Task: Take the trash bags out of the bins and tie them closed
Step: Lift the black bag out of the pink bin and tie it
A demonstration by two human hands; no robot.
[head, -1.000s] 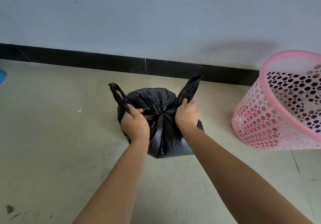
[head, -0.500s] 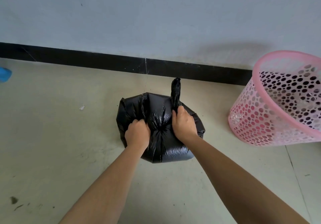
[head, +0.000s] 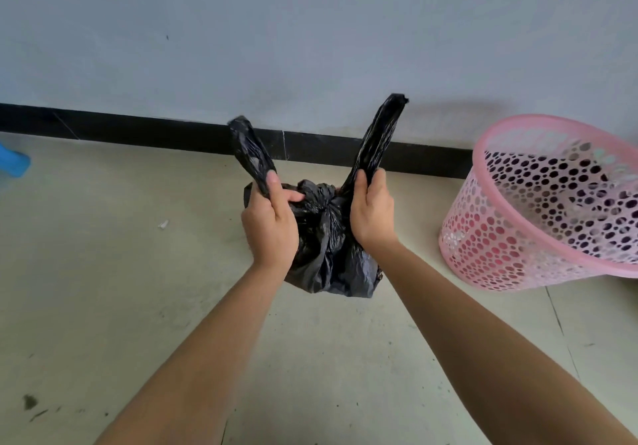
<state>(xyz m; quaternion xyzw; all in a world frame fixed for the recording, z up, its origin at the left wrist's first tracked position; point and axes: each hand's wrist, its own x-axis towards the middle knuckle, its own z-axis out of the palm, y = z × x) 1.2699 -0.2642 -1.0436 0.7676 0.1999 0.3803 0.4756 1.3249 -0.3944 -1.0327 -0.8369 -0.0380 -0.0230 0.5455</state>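
A full black trash bag (head: 331,258) sits on the floor in front of the wall, its top gathered into a knot between my hands. My left hand (head: 271,223) grips the bag's left handle strip, which sticks up and to the left. On the other side my right hand (head: 373,211) grips the right handle strip, which rises steeply toward the wall. A pink perforated bin (head: 538,210) stands tilted at the right, apart from the bag, with no liner visible in it.
A black skirting board (head: 138,132) runs along the foot of the pale wall. A blue object (head: 13,161) shows at the left edge. A small white scrap (head: 163,224) lies on the beige floor.
Half a second ago my hands were pressed together low on the bag's top with one strip up. Now both hands have drawn apart, each pulling a handle strip upward and outward.
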